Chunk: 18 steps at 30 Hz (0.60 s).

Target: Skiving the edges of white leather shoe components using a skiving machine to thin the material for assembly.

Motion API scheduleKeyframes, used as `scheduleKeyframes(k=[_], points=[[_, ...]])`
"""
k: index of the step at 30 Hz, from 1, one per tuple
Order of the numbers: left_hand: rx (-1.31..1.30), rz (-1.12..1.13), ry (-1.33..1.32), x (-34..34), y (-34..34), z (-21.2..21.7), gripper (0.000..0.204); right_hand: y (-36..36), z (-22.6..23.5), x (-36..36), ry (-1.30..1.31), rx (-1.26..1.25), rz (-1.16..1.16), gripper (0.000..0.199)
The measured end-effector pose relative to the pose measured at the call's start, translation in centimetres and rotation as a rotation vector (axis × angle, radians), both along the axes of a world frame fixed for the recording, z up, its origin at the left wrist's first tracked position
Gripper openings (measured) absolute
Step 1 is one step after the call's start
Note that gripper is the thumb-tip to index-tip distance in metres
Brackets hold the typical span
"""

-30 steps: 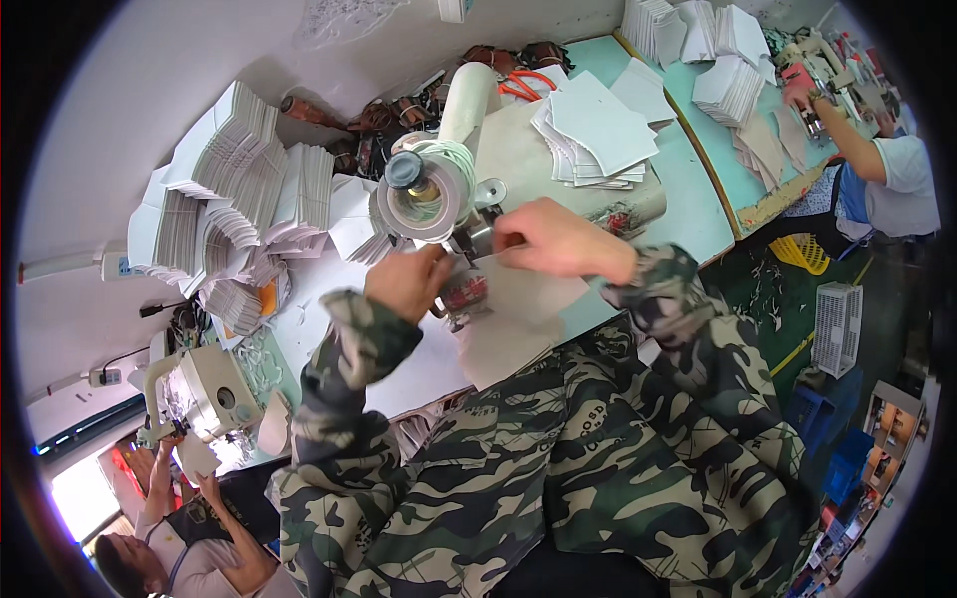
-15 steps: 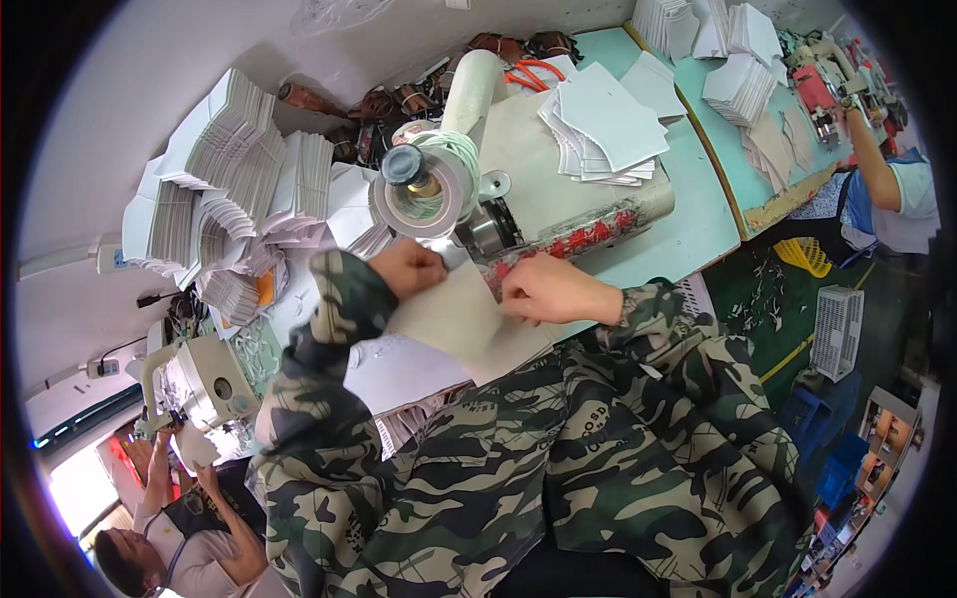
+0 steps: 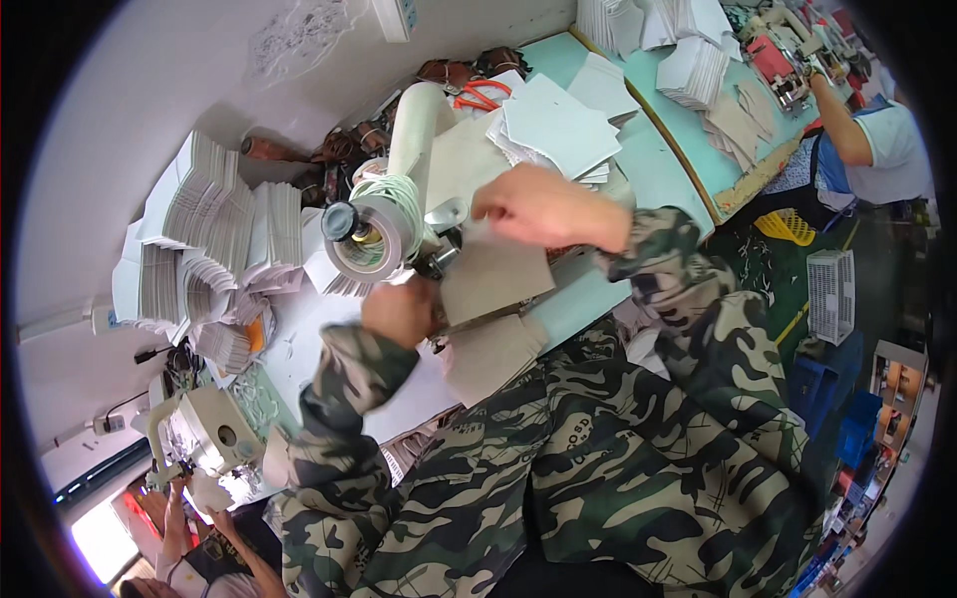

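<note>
A beige cut sheet [image 3: 495, 274], looking like card or stiff fabric, is tilted up in front of the sewing machine [image 3: 411, 140]. My right hand [image 3: 553, 207] is closed at its upper edge, the fingers curled and a little blurred. At the sheet's lower left edge is my left hand [image 3: 399, 309], dark and smeared by motion, so its grip is unclear. A second beige piece [image 3: 488, 361] lies nearer me at the table's front edge. The tape roll [image 3: 337, 261] on the machine's head is just beyond my left hand. The sheet and hands hide much of the machine's arm.
Tall stacks of white cut pieces [image 3: 199, 199] stand at the left. White sheets [image 3: 560, 125] and red-handled scissors [image 3: 483, 95] lie behind the machine. Co-workers sit at machines on both sides, one in a white and blue shirt [image 3: 882, 154] at the right. A white crate [image 3: 829, 294] is on the floor.
My right hand has moved up and away from me, and the beige sheet is now raised beside it. My left hand has come slightly lower. The whole view has shifted.
</note>
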<state>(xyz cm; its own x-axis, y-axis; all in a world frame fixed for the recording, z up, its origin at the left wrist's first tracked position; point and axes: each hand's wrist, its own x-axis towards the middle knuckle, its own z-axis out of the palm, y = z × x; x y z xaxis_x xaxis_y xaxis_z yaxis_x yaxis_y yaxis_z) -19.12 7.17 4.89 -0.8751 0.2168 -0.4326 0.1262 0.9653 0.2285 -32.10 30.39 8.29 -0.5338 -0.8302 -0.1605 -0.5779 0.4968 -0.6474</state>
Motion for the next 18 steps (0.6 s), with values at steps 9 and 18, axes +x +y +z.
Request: scheduleKeyframes(k=[9,18], points=[[0.025,-0.187,0.357,9.8,4.8,-6.8,0.013,3.5,2.7,4.6,0.517,-0.111,-0.274,0.034],[0.218,-0.186,0.507,9.6,3.8,-7.0,0.015,3.2,-5.3,15.5,0.163,-0.166,0.022,0.042]])
